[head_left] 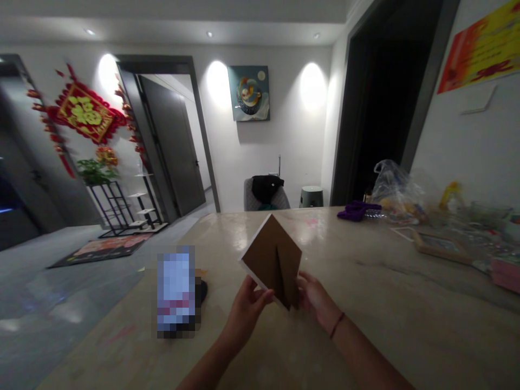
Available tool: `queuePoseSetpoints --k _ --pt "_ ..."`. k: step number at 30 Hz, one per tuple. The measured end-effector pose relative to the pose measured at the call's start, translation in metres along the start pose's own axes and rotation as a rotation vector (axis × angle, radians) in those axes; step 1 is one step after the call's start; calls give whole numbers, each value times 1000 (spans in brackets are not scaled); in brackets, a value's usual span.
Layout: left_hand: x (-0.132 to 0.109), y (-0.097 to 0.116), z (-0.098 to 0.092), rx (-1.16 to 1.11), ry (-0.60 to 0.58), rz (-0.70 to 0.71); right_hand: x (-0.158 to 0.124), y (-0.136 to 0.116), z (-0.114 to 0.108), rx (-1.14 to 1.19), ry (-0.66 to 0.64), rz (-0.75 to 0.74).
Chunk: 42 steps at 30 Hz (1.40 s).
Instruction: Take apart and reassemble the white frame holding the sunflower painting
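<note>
Between my hands, above the table, is a picture frame (260, 257) with its back towards me. It has a brown backing board, a white edge and a brown stand leg (280, 276) that juts out from the backing. Tilted onto one corner, it looks like a diamond. My left hand (247, 303) grips its lower left edge, thumb near the bottom corner. At the lower right edge, my right hand (314, 295) has its fingers closed on the frame by the leg; some of those fingertips are hidden. The frame's front faces away from me.
A blurred-out upright device (176, 287) stands on the table (365, 336) at left. Along the right lie a purple cloth (357, 210), a clear plastic bag (394, 184), a wooden frame (441, 246) and a pink box (506, 273). A chair (248, 197) stands beyond the far edge.
</note>
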<state>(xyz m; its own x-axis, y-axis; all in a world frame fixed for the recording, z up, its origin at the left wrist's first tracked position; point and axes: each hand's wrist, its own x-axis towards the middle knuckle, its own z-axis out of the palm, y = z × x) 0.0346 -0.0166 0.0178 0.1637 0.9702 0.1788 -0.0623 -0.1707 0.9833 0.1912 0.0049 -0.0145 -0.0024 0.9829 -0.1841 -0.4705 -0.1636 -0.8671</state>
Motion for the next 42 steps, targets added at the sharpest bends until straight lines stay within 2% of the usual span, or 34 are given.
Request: queuePoseSetpoints --k 3,6,12,19,24,27,34,38,42 --pt "4 -2 -9 9 103 -20 4 -5 -9 -65 88 -90" --pt "7 2 -19 -38 158 -24 8 -11 -19 -214 194 -216" --pt "12 4 -28 -7 106 -122 17 -15 -33 -413 355 -526" --pt "15 -9 -27 9 87 -224 9 -14 -23 -693 438 -657" --pt "16 -14 -32 46 99 -282 1 -2 -15 -1063 345 -765" --pt "17 -15 -36 65 64 -306 4 6 -18 -1151 332 -754" --pt "16 -8 -39 64 38 -352 7 8 -22 -1159 305 -679" --pt "15 -3 -40 -30 8 -374 7 7 -22 -1102 313 -638" --pt "15 -8 -41 -158 -22 -414 8 8 -23 -1031 312 -608"
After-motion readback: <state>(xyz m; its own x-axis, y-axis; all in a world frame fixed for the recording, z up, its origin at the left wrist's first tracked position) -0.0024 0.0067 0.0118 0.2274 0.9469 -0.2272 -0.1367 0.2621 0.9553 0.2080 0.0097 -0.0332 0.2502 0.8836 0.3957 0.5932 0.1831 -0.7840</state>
